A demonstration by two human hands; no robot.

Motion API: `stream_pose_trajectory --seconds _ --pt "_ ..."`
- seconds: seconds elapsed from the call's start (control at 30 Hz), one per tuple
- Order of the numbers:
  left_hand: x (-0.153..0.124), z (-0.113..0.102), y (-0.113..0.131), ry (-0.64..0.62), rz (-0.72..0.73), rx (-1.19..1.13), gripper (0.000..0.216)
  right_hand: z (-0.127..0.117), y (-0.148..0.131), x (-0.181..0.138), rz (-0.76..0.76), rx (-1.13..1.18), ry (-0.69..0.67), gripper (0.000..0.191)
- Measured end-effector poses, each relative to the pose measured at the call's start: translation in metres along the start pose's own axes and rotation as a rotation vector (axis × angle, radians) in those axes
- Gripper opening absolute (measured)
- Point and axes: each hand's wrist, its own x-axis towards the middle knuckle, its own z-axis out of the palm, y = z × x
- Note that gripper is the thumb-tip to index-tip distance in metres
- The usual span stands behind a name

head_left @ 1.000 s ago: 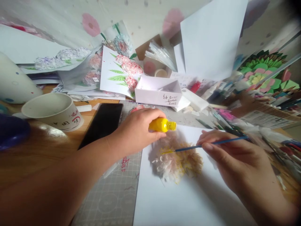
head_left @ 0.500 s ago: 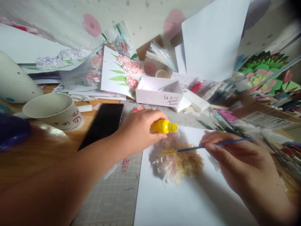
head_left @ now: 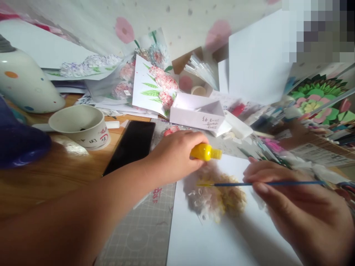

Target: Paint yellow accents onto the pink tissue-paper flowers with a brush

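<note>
My left hand [head_left: 180, 153] is closed around a small yellow paint bottle [head_left: 205, 152], tipped on its side with its uncapped neck to the right. Between the thumb and fingers of my right hand [head_left: 294, 199] is a thin blue paintbrush [head_left: 235, 184]. Yellow colours its bristles, which point left over a ruffled paper flower cluster [head_left: 210, 207]. Whether the tip touches the petals I cannot tell. Pale petals show on the cluster's left, yellow-tinted ones on its right. It lies on a white sheet of paper [head_left: 199, 244].
Under the sheet is a grey cutting mat [head_left: 133, 236]. A black phone [head_left: 131, 146], a paper cup [head_left: 80, 127] and a spotted bottle [head_left: 27, 81] stand left. Behind are a white box [head_left: 195, 112] and flower pictures [head_left: 155, 85]. Brushes and a cardboard box [head_left: 313, 144] crowd the right.
The view has shifted, so most things appear farther right. The brush has levelled out, its handle end lower relative to the tip. Both hands keep their hold.
</note>
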Motion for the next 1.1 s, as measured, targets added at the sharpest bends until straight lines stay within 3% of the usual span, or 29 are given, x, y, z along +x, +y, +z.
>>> stream_pose_trajectory --seconds 0.13,0.23,0.47,0.87,1.1 --pt "0.0 0.002 -0.001 0.011 0.003 -0.002 0.024 0.002 -0.012 0.003 -0.243 -0.186 -0.137 0.009" --pt "0.0 0.004 -0.001 0.008 0.019 -0.004 0.024 0.003 -0.014 0.005 -0.293 -0.216 -0.189 0.011" --pt "-0.001 0.004 -0.002 0.013 0.05 0.002 0.023 -0.002 -0.015 0.003 -0.328 -0.248 -0.203 0.012" --pt "-0.001 0.005 -0.003 0.012 0.053 0.014 0.022 0.0 -0.009 0.005 -0.255 -0.207 -0.209 0.012" --pt "-0.001 0.006 -0.005 0.03 0.063 0.008 0.023 -0.009 -0.008 0.002 -0.24 -0.176 -0.086 0.011"
